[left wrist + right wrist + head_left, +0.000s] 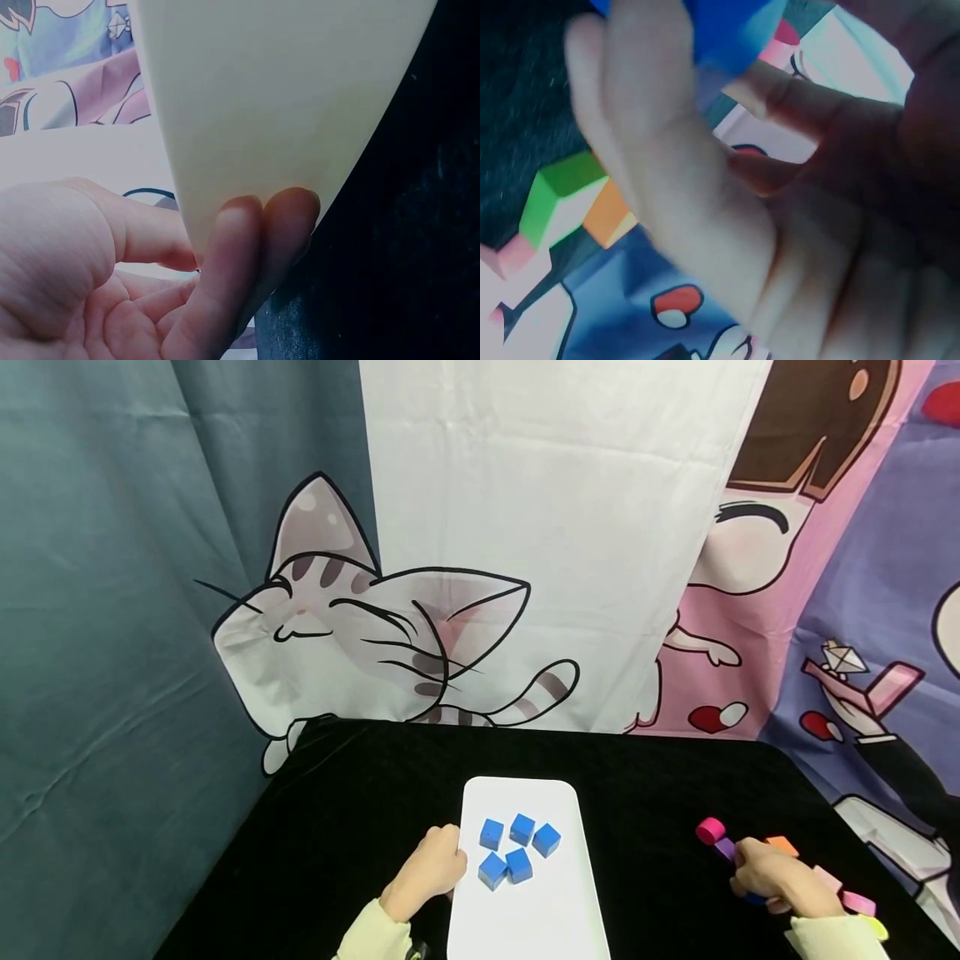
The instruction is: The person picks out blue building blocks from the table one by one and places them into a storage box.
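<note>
A white tray (532,922) lies on the black cloth, with several blue cubes (519,866) grouped on its upper half. My left hand (427,867) grips the tray's left edge; in the left wrist view the thumb is on one side and two fingertips press the tray's pale surface (277,97). Over to the right, my right hand (776,875) is among loose coloured blocks. The right wrist view shows a blue block (735,34) pinched between its thumb and fingers, its upper part cut off by the frame.
Around the right hand lie a magenta round block (710,831), a purple block (725,848), an orange block (782,846), a pink block (858,903) and a yellow one (875,927). A green block (562,191) shows in the right wrist view. Printed curtains (525,527) hang behind the table.
</note>
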The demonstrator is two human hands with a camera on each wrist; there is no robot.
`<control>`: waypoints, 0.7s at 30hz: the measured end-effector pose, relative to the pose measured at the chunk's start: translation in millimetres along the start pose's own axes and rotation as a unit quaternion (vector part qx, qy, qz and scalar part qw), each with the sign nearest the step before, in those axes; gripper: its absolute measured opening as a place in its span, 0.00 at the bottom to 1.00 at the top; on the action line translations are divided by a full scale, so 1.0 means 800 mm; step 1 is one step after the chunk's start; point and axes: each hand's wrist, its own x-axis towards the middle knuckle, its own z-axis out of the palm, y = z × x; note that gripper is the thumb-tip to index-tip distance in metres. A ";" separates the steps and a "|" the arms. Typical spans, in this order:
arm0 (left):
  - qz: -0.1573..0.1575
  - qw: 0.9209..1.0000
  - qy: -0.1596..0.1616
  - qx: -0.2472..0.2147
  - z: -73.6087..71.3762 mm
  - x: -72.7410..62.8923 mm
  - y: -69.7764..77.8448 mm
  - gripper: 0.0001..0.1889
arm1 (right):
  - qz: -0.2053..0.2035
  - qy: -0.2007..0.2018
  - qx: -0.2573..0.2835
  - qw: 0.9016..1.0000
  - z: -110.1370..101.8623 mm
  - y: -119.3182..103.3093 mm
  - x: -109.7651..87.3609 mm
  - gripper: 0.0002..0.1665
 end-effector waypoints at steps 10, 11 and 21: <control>0.007 1.000 0.008 0.004 0.001 -0.001 -0.001 0.08 | -0.036 0.016 -0.001 0.999 0.011 -0.029 0.011 0.15; 0.006 1.000 0.007 0.003 0.001 -0.001 -0.001 0.08 | -0.037 0.012 -0.002 0.999 0.011 -0.034 0.012 0.16; 0.009 1.000 0.012 0.009 0.002 -0.001 0.000 0.07 | -0.111 0.040 -0.067 0.991 0.016 -0.091 0.026 0.13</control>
